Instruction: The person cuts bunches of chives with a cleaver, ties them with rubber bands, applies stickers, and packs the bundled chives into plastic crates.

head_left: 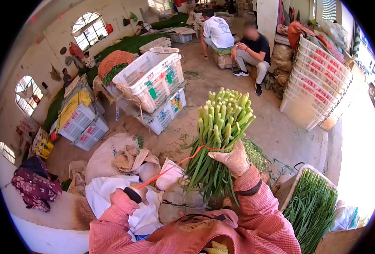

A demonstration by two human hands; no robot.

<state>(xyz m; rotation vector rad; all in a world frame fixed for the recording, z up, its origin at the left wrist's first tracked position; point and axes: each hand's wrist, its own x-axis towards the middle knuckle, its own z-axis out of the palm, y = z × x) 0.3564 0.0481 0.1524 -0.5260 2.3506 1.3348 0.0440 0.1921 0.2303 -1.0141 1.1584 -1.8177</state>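
A thick bundle of long green leafy stalks (223, 120) stands before me, pale cut ends up and leaves hanging down. My right hand (234, 160), in a pale glove, is closed around its right side. A red string (170, 169) loops around the bundle and stretches taut down to the left. At its other end my left hand (140, 194) is closed on the string, partly hidden by the dark cuff. Pink sleeves cover both arms.
Below lie white cloth and sacks (105, 194). A crate of green stalks (310, 207) stands at the lower right. White crates (153, 80) are stacked ahead and more crates (316, 80) at right. Two people (255, 48) sit at the back.
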